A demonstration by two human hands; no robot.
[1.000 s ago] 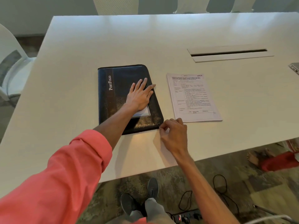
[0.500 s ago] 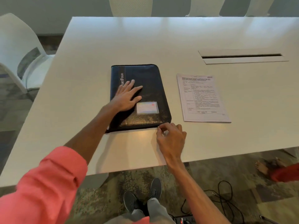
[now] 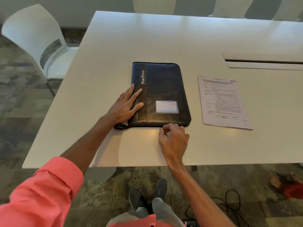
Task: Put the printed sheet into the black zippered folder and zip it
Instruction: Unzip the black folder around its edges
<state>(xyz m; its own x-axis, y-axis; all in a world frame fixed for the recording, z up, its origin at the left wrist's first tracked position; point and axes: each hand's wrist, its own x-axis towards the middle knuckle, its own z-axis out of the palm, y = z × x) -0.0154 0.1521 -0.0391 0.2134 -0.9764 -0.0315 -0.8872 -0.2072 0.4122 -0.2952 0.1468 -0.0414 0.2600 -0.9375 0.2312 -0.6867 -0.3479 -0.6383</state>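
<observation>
Pinching at the near edge of the folder (image 3: 161, 94), my right hand (image 3: 173, 141) seems on the zipper pull; left hand (image 3: 125, 106) lies flat on the spine. Sheet (image 3: 223, 102) rests on the counter (image 3: 164, 38), right of the folder.

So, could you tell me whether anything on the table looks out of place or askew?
Nothing stands out. The folder lies flat and closed, the sheet sits flat beside it, apart and barely skewed, and nothing looks spilled or damaged.
</observation>
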